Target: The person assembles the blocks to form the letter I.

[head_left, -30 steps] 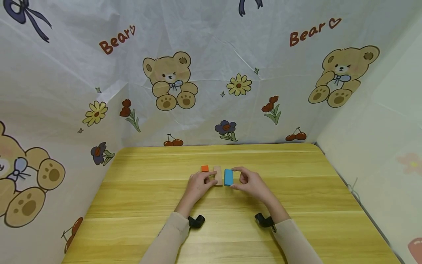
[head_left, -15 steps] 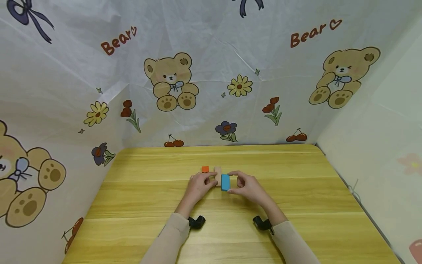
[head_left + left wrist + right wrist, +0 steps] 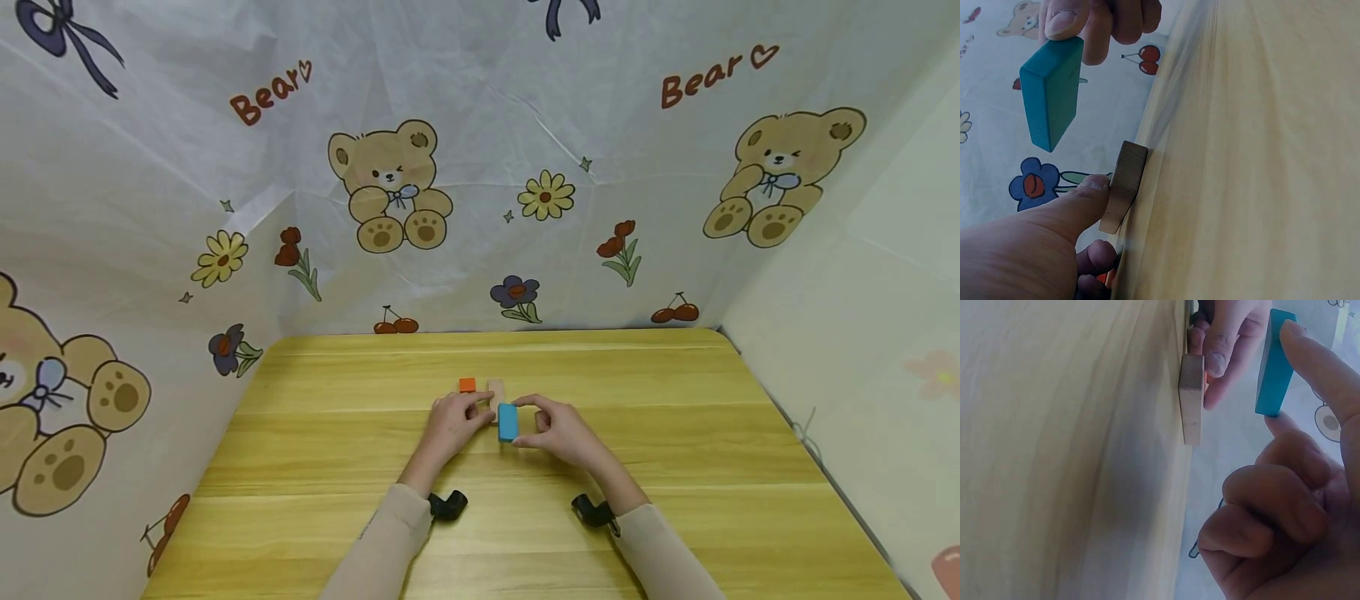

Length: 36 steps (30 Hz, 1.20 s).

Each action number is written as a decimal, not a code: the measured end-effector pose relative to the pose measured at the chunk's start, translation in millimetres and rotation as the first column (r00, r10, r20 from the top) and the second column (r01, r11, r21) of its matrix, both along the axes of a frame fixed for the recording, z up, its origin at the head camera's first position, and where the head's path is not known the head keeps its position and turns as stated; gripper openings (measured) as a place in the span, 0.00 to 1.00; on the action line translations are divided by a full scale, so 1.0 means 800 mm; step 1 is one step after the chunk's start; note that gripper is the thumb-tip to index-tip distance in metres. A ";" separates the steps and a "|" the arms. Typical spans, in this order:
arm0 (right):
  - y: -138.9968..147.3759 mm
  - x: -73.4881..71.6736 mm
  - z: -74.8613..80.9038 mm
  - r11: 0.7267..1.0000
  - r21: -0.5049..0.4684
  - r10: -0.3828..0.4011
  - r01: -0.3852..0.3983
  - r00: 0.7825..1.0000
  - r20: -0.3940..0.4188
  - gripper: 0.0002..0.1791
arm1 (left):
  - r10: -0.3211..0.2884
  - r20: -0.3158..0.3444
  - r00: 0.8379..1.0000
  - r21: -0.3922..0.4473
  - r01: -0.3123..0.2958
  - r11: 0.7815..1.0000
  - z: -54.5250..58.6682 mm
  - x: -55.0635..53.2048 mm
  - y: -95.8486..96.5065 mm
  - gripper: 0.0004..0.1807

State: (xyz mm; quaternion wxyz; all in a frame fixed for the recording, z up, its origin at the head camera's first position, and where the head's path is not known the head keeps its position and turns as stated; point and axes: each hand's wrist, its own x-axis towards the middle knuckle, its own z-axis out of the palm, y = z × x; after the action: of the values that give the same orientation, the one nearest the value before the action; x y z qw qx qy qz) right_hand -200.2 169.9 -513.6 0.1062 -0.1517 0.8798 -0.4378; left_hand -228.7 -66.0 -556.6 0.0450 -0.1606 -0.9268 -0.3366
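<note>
My right hand (image 3: 558, 429) pinches a blue building block (image 3: 507, 423) between thumb and index finger, at its two ends. In the right wrist view the blue block (image 3: 1275, 362) is off the table, with the other fingers curled below it. A plain wooden block (image 3: 497, 392) lies on the table, partly covered by the blue one in the head view. My left hand (image 3: 453, 421) rests beside it, thumb and index fingertips at its left side; the left wrist view shows the thumb right against the wooden block (image 3: 1125, 181). An orange block (image 3: 467, 384) sits just beyond the left knuckles.
The wood-grain table (image 3: 360, 467) ends at the back against a white cloth (image 3: 480, 100) printed with bears and flowers. At the right edge a thin cord (image 3: 806, 433) hangs. Black wrist cameras (image 3: 447, 505) jut inward from both sleeves.
My right hand has moved the blue block left and nearer to me, from beside the wooden block to over its near end. The left hand has stayed put.
</note>
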 end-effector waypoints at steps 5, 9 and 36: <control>-0.003 0.002 0.000 1.000 -0.001 -0.003 0.003 1.000 0.031 0.33 | -0.002 0.000 1.000 0.007 0.002 1.000 0.001 0.002 0.000 0.20; -0.004 0.003 -0.002 1.000 0.004 0.000 0.000 0.999 0.041 0.33 | 0.002 0.012 1.000 0.009 -0.002 1.000 0.000 0.000 0.001 0.20; -0.008 0.005 -0.014 0.996 0.081 0.036 -0.040 0.998 0.049 0.33 | -0.004 0.001 1.000 0.010 0.004 1.000 -0.001 -0.002 0.000 0.20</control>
State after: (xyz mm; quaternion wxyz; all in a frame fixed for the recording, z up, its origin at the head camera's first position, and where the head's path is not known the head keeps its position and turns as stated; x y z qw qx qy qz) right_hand -196.2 163.8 -525.1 0.1412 -0.1534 0.8911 -0.4030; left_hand -230.1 -66.0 -557.6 0.0446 -0.1618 -0.9248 -0.3414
